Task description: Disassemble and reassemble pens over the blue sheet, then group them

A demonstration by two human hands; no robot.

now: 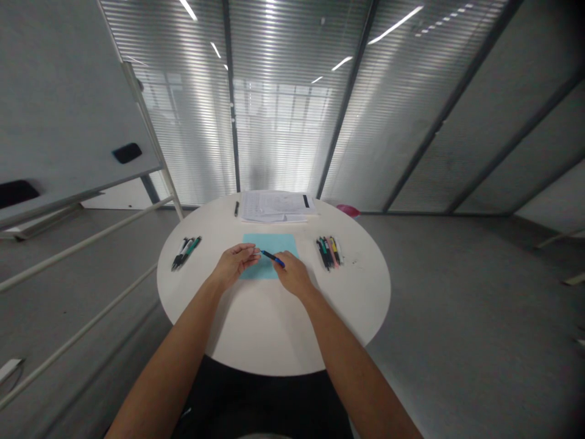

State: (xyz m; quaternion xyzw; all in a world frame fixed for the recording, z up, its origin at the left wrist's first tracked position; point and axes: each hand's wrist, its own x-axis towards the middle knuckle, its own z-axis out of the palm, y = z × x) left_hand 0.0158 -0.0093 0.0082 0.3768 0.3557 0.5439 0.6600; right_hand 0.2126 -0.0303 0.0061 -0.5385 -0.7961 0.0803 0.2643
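Above a light-blue sheet (269, 239) on the round white table, my right hand (295, 275) grips a pen (274, 258) with a dark-blue barrel. The pen lies slantwise, its front end pointing left toward my other hand. My left hand (234, 266) has its fingers closed in a pinch beside that front end. A thin pale piece shows at those fingertips, too small to tell whether it is part of the pen or separate. Both hands hover over or rest on the sheet; which one I cannot tell.
Several pens and markers (329, 252) lie at the right, with small bits beside them. More pens (186, 252) lie at the left. A paper stack (274, 206) and a dark pen (236, 208) sit at the far edge of the table (265, 341). A whiteboard stand (150, 128) rises at left.
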